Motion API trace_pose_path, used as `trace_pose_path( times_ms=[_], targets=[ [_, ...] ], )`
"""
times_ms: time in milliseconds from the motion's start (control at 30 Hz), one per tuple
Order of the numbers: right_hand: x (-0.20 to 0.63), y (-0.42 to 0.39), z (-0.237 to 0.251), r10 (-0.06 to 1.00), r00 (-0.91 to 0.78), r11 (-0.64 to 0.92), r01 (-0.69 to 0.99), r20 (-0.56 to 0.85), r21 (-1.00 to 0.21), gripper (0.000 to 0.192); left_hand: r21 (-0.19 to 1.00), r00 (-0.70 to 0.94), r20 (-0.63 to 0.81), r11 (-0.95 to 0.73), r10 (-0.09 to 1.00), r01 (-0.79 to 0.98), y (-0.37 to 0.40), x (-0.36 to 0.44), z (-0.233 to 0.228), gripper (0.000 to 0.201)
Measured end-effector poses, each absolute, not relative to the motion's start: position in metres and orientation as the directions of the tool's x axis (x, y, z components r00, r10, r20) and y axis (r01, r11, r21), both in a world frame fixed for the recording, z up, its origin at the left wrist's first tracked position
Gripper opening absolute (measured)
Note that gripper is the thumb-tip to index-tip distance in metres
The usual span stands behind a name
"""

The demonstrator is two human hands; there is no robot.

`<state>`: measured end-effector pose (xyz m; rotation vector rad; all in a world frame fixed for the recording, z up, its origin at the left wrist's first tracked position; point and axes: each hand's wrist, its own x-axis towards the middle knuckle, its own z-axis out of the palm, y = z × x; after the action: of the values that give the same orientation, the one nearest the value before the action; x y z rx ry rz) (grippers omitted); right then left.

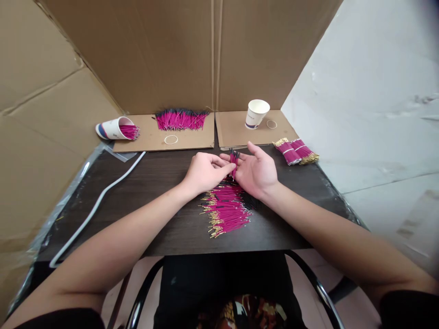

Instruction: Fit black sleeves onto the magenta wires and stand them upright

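Observation:
My left hand (203, 172) and my right hand (256, 172) meet at the middle of the dark table (144, 201). Together they pinch a small upright bunch of pink pins (234, 161) with black tips. Just below the hands lies a loose heap of pink pins (226, 210) with gold ends, spread toward me. My right palm faces up and to the left; my left fingers curl around the bunch.
A far row of pink pins (181, 119) lies on a cardboard flap with a rubber band (171, 140). A tipped paper cup (113, 128) holds pins at left; an upright cup (256, 114) stands at right. Two banded bundles (295, 151) lie right. A white cable (99, 201) crosses left.

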<state>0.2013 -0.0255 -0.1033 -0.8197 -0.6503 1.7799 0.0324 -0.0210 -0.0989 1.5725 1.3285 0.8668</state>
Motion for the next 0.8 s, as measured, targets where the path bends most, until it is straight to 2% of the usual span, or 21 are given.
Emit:
trace_pose_path(
  times_ms=[133,267,400,533,800],
  targets=[
    [0.204,-0.022,-0.106,0.952,-0.233,-0.298,-0.572,-0.197,-0.764,0.042,0.912,0.185,0.041,-0.112,0.982,0.396,-0.023,0.031,-0.098,0.026],
    [0.213,-0.015,-0.108,0.945,-0.212,-0.328,-0.590,-0.251,-0.738,0.022,0.885,0.131,0.159,-0.200,0.979,0.420,-0.015,0.021,-0.100,0.034],
    [0.219,0.007,-0.098,0.916,-0.212,-0.400,-0.562,-0.341,-0.724,0.015,0.915,0.003,0.145,-0.135,0.989,0.381,0.007,0.005,-0.104,0.039],
    [0.205,0.052,-0.073,0.882,-0.145,-0.458,-0.483,-0.448,-0.746,0.018,0.926,-0.107,0.103,-0.056,0.989,0.374,0.025,-0.009,-0.108,0.035],
    [0.144,0.154,-0.033,0.908,-0.035,-0.407,-0.306,-0.417,-0.861,0.032,0.903,-0.145,0.166,-0.091,0.975,0.419,0.036,-0.026,-0.116,0.032]
  ],
)
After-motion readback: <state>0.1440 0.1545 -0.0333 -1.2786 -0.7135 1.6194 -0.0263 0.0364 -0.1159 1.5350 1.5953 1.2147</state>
